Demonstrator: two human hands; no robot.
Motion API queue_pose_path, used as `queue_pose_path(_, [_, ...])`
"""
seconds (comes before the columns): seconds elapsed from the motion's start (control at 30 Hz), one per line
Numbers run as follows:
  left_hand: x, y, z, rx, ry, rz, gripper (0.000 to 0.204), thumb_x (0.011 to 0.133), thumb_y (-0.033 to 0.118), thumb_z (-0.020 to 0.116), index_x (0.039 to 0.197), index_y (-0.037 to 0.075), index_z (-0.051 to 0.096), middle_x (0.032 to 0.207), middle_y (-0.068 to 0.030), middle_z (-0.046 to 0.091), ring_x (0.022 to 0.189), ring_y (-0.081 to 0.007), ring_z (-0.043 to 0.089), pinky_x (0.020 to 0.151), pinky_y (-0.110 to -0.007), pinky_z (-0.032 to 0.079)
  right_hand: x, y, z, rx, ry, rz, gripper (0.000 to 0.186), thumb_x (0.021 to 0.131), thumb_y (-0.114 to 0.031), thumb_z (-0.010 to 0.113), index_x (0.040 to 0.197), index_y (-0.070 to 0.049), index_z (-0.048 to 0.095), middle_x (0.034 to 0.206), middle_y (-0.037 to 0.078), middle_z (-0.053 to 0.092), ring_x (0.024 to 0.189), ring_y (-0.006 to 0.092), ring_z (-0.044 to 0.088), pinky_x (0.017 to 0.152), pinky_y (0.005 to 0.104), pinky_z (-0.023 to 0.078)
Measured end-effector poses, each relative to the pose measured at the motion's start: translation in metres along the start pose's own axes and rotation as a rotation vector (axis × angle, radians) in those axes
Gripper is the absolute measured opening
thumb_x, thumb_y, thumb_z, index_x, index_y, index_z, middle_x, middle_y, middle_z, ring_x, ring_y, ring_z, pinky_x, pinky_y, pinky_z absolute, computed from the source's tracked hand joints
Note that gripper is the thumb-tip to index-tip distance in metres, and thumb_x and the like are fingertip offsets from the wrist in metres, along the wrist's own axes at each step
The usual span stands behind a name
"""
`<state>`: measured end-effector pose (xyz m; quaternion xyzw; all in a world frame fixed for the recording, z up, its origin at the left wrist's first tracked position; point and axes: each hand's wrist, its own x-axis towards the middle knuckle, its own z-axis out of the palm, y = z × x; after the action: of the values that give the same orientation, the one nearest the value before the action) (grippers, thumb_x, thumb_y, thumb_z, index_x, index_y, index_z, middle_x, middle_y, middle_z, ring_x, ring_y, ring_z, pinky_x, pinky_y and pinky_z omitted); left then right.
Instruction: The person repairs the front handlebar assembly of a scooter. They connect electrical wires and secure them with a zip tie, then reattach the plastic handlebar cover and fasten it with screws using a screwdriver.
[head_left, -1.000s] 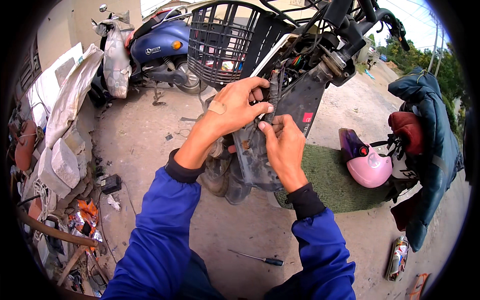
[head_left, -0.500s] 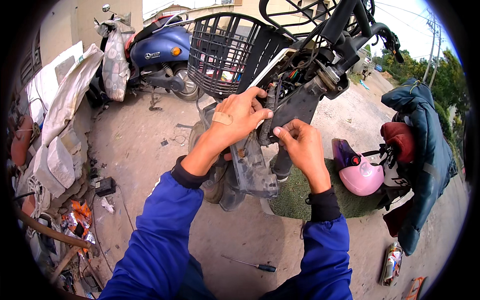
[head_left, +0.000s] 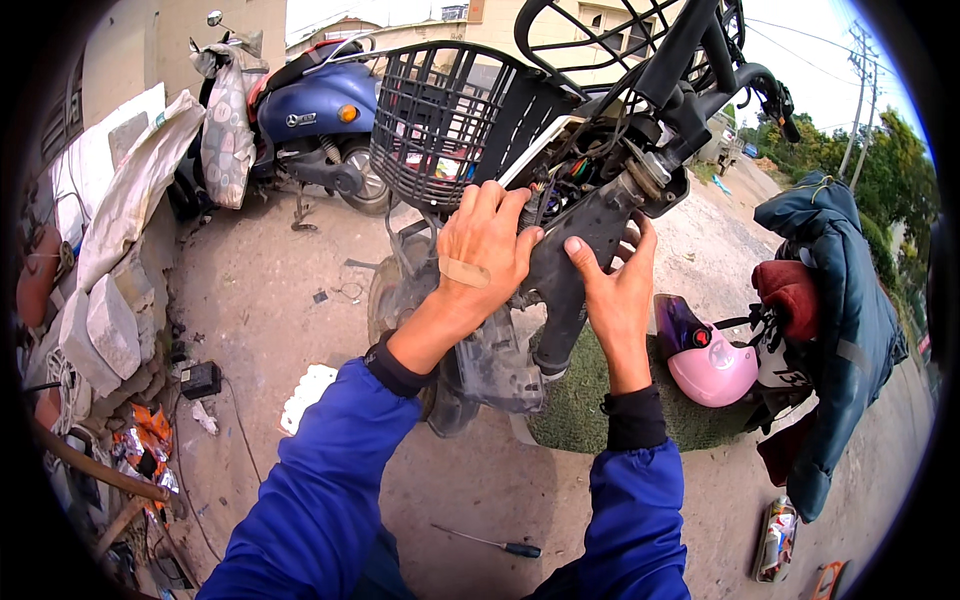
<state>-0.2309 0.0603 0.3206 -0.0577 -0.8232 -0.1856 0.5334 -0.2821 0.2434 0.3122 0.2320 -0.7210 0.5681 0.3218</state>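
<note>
My left hand [head_left: 483, 255], with a tan plaster on its back, has its fingers curled at the grey wrapped wire bundle [head_left: 534, 205], partly hiding it. The bundle lies beside exposed coloured wires [head_left: 575, 170] on the scooter's front end. My right hand [head_left: 618, 295] is closed around the dark steering column [head_left: 590, 220], thumb on its near face and fingertips partly hidden behind the far edge. Below my hands a scuffed, dusty plastic housing [head_left: 500, 370] hangs over the footboard. Above are a black wire basket [head_left: 440, 120] and handlebar [head_left: 760, 85].
A blue scooter [head_left: 320, 110] stands behind. A pink helmet [head_left: 712, 370] and dark padded cover [head_left: 840, 300] sit at right on the green footboard mat [head_left: 590, 410]. Rubble [head_left: 120, 340] lines the left. A screwdriver [head_left: 520, 550] and spray can [head_left: 775, 540] lie on the ground.
My right hand has left the wrapped bundle and moved up and right onto the column. My left hand stays at the bundle, whose lower length is now hidden.
</note>
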Motion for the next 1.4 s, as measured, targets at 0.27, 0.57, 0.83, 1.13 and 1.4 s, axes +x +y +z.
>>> queue_pose_path(0.27, [0.002, -0.012, 0.004, -0.048, 0.120, -0.046, 0.088, 0.076, 0.029, 0.098, 0.147, 0.000, 0.055, 0.140, -0.0197, 0.060, 0.131, -0.0390, 0.058, 0.110, -0.050, 0.045, -0.004, 0.004, -0.001, 0.232, -0.208, 0.079, 0.075, 0.096, -0.025, 0.089, 0.153, 0.002, 0.049, 0.128, 0.021, 0.076, 0.111, 0.0272, 0.077, 0.096, 0.0410, 0.062])
queue_pose_path(0.57, [0.024, -0.046, -0.030, 0.056, 0.385, 0.164, 0.077, 0.091, 0.041, 0.088, 0.149, 0.002, 0.056, 0.145, -0.0226, 0.054, 0.132, -0.0409, 0.053, 0.113, -0.052, 0.043, -0.002, 0.005, -0.002, 0.276, -0.216, 0.076, 0.068, 0.098, -0.026, 0.088, 0.149, -0.001, 0.050, 0.124, 0.015, 0.076, 0.104, 0.0225, 0.073, 0.093, 0.0385, 0.060])
queue_pose_path(0.83, [0.024, -0.146, -0.047, -0.044, 0.117, 0.059, 0.102, 0.095, 0.049, 0.084, 0.169, -0.002, 0.036, 0.161, -0.0270, 0.044, 0.147, -0.0399, 0.051, 0.124, -0.049, 0.044, -0.003, 0.001, 0.004, 0.168, -0.276, 0.046, 0.067, 0.099, -0.025, 0.088, 0.148, 0.001, 0.051, 0.124, 0.015, 0.075, 0.104, 0.0204, 0.072, 0.092, 0.0369, 0.060])
queue_pose_path(1.13, [0.034, -0.133, -0.071, -0.186, 0.051, 0.048, 0.091, 0.084, 0.016, 0.087, 0.161, -0.006, 0.043, 0.148, -0.0287, 0.059, 0.138, -0.0420, 0.060, 0.120, -0.046, 0.049, 0.001, -0.044, -0.030, -0.448, -0.199, -0.132, 0.077, 0.098, -0.038, 0.087, 0.151, 0.008, 0.056, 0.124, 0.025, 0.078, 0.110, 0.0358, 0.076, 0.096, 0.0453, 0.058])
queue_pose_path(1.4, [0.016, -0.116, -0.100, -0.098, 0.066, -0.001, 0.100, 0.078, 0.017, 0.099, 0.161, 0.000, 0.045, 0.148, -0.0176, 0.058, 0.120, -0.0270, 0.066, 0.110, -0.042, 0.055, 0.001, -0.071, -0.027, -0.639, 0.006, -0.305, 0.063, 0.093, -0.037, 0.090, 0.129, 0.010, 0.067, 0.111, 0.026, 0.076, 0.104, 0.0430, 0.074, 0.095, 0.0492, 0.057])
